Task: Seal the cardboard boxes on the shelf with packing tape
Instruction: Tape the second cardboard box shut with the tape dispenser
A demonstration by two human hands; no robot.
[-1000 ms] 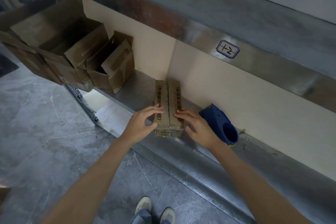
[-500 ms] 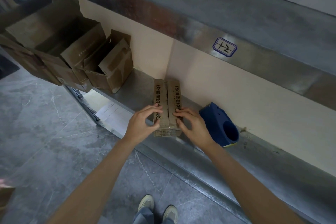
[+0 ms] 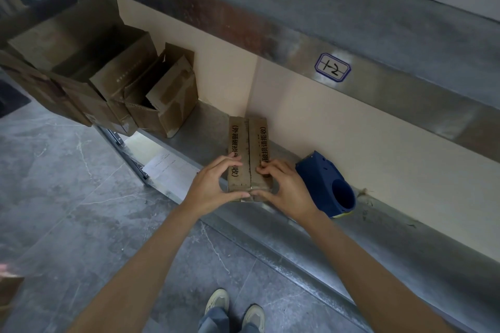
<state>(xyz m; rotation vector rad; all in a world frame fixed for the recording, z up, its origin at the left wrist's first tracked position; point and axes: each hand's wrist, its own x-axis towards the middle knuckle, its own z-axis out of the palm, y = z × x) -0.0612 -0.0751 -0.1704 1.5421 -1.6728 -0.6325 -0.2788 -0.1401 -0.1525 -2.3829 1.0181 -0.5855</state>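
Two-handed hold: left hand (image 3: 213, 186) and right hand (image 3: 286, 189) curled round box (image 3: 249, 143) at shelf (image 3: 297, 227) front edge, untaped. Next, likely: grab dispenser (image 3: 324, 184).

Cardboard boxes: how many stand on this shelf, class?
4. The closed box lies between the left hand and right hand. Left of it stand the small open box, the middle open box and the large open box. Others may be hidden.

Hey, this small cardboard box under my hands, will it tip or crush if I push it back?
Likely slides, not tips: the small cardboard box lies flat and low on the smooth metal shelf. Its top flaps meet at a centre seam, so pressing there may bow them inward.
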